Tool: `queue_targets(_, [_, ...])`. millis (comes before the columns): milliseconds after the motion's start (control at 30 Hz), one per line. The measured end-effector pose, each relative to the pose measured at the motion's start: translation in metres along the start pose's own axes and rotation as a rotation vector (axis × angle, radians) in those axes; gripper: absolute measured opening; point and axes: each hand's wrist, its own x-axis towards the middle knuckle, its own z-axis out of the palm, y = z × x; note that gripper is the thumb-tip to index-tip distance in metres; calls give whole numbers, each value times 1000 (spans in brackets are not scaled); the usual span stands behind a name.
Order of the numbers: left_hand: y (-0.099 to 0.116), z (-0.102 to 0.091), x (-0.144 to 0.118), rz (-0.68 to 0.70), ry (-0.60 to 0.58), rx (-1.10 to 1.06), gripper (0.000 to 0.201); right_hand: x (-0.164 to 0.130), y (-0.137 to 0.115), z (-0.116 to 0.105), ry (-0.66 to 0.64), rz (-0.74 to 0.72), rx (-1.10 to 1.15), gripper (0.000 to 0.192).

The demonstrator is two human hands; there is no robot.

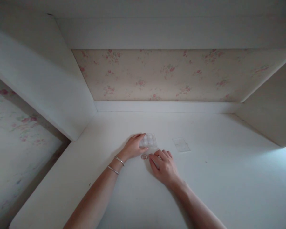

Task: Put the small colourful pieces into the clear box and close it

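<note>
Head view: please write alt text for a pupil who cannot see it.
The left hand holds a clear compartmented box on a white tabletop; the right hand is beside a small ring-shaped item. A clear flat panel lies further right.

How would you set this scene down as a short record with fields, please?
Surface: white tabletop
Left hand: thumb and fingers around the left end of the clear box
Right hand: fingertips beside the small ring-shaped item; whether they hold anything is unclear
Ring-shaped item: on the tabletop, on the near side of the box
Flat clear piece: lying right of the box, apart from it
Worn: two bracelets, left wrist
Backdrop: floral wallpaper
</note>
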Motion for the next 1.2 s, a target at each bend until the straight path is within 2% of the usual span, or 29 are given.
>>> queue_targets(100, [1,-1,0,23,10,-8,72,3,-8,1,-54,-49,-35,19])
queue_targets(333, [-3,2,1,-17,19,-61,73,10,-10,12,-63,-87,-108,17])
queue_targets(533, [-3,1,-3,-63,22,-145,74,7,-9,11,-23,-95,-86,16])
queue_targets(700, [-3,0,-6,-59,53,-296,74,6,-4,9,74,-1,-3,18])
queue_targets(800, [-1,-2,-11,-108,145,-401,60,7,1,8,137,73,44,19])
queue_targets(867, [4,-5,-19,-158,214,-394,42,10,5,7,156,128,63,20])
queue_targets(933, [11,-11,-31,-191,233,-341,26,16,9,6,162,180,75,21])
queue_targets(1067, [28,-20,-55,-178,142,-263,19,37,18,8,154,242,94,22])
queue_targets(1200, [39,-22,-65,-119,34,-189,19,63,26,17,114,253,43,20])
